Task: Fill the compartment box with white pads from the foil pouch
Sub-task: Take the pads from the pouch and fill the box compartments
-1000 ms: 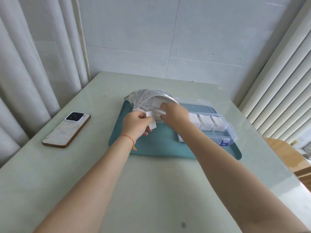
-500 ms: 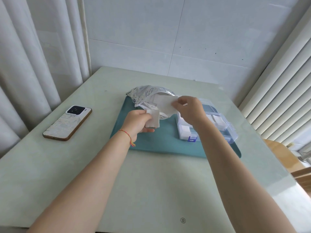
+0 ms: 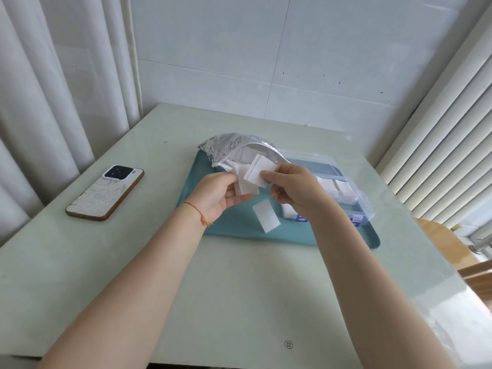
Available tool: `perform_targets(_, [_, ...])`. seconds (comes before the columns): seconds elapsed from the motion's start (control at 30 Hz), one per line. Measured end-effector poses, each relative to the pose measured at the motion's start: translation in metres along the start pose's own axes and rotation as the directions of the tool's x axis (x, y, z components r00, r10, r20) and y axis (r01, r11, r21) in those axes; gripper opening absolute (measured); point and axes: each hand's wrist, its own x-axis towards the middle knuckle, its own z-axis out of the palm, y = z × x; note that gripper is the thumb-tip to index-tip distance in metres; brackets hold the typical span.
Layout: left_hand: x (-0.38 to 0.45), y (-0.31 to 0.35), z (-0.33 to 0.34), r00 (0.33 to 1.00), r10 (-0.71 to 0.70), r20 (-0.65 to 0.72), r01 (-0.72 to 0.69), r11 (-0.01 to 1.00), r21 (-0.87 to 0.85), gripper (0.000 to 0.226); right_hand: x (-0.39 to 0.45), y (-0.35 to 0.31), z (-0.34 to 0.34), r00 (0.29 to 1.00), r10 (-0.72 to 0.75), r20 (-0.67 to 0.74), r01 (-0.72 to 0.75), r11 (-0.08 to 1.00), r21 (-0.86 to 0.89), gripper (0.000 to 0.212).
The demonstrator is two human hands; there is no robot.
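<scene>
A silver foil pouch [image 3: 229, 147] lies open at the back of a teal tray [image 3: 239, 227], white pads showing in its mouth. My left hand [image 3: 215, 195] pinches a white pad [image 3: 246, 185] just in front of the pouch. My right hand [image 3: 292, 190] pinches another small stack of white pads [image 3: 259, 170], overlapping the left one. One loose pad [image 3: 266, 219] lies on the tray below my hands. The clear compartment box [image 3: 343, 193] sits on the tray's right side, partly behind my right wrist, with white pads in several compartments.
A phone [image 3: 105, 193] lies face down on the pale green table [image 3: 239, 302] to the left of the tray. Curtains hang at left, blinds at right, and a tiled wall stands behind. A wooden chair [image 3: 452, 249] is at the table's right edge.
My right hand pulled a stack of pads out of the pouch and drew back toward me. One pad has come to lie loose on the tray. My left hand still holds its pad.
</scene>
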Motion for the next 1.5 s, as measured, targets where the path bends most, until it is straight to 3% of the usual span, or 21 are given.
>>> perform_targets(0.1, [-0.001,-0.002,0.002,1.0,-0.02,-0.008,0.02,1.0,-0.009,0.026,0.0,0.004,0.003,0.999,0.013,-0.031,-0.015,0.998,-0.065,0.009])
perform_targets(0.23, [0.0,-0.002,0.001,0.998,-0.042,-0.039,0.041,0.999,-0.017,0.024,-0.004,0.002,-0.004,0.997,-0.022,-0.073,0.02,0.999,-0.029,0.014])
perform_targets(0.47, [-0.004,0.002,0.003,0.988,-0.1,0.114,0.098,0.995,0.02,0.033,-0.014,-0.009,0.003,0.994,-0.068,-0.09,0.039,0.954,-0.298,0.007])
perform_targets(0.6, [-0.005,0.001,0.004,0.984,-0.089,0.156,0.075,0.992,0.098,0.029,-0.008,-0.004,0.01,0.982,-0.135,-0.133,0.06,0.887,-0.458,0.014])
perform_targets(0.77, [-0.001,-0.005,0.002,0.999,0.017,-0.044,-0.006,0.968,0.251,0.02,-0.006,-0.002,0.01,0.956,-0.27,-0.115,0.085,0.631,-0.771,0.018])
perform_targets(0.87, [0.001,-0.009,0.001,0.992,0.06,-0.106,-0.015,0.923,0.384,0.023,-0.008,-0.005,0.017,0.99,-0.135,0.034,0.085,0.393,-0.916,0.013])
perform_targets(0.93, [0.002,-0.011,0.001,0.987,0.094,-0.128,-0.028,0.898,0.44,0.025,-0.011,-0.006,0.029,0.997,-0.019,0.079,0.081,0.227,-0.971,0.031])
perform_targets(1.03, [0.004,-0.013,-0.001,0.976,0.144,-0.163,-0.049,0.876,0.48,0.026,-0.012,-0.005,0.046,0.994,0.079,0.078,0.071,0.098,-0.993,0.028])
perform_targets(1.27, [0.005,-0.016,-0.003,0.972,0.149,-0.18,-0.047,0.878,0.476,0.025,-0.018,-0.003,0.057,0.996,0.073,0.044,0.04,0.054,-0.998,0.033])
perform_targets(1.4, [0.006,-0.016,-0.004,0.975,0.133,-0.18,-0.038,0.891,0.452,0.023,-0.018,0.004,0.051,0.999,0.008,0.039,0.037,0.142,-0.989,0.04])
perform_targets(1.5, [0.007,-0.016,-0.005,0.979,0.112,-0.168,-0.03,0.904,0.426,0.026,-0.014,0.011,0.048,0.998,-0.029,0.062,0.067,0.222,-0.973,0.031])
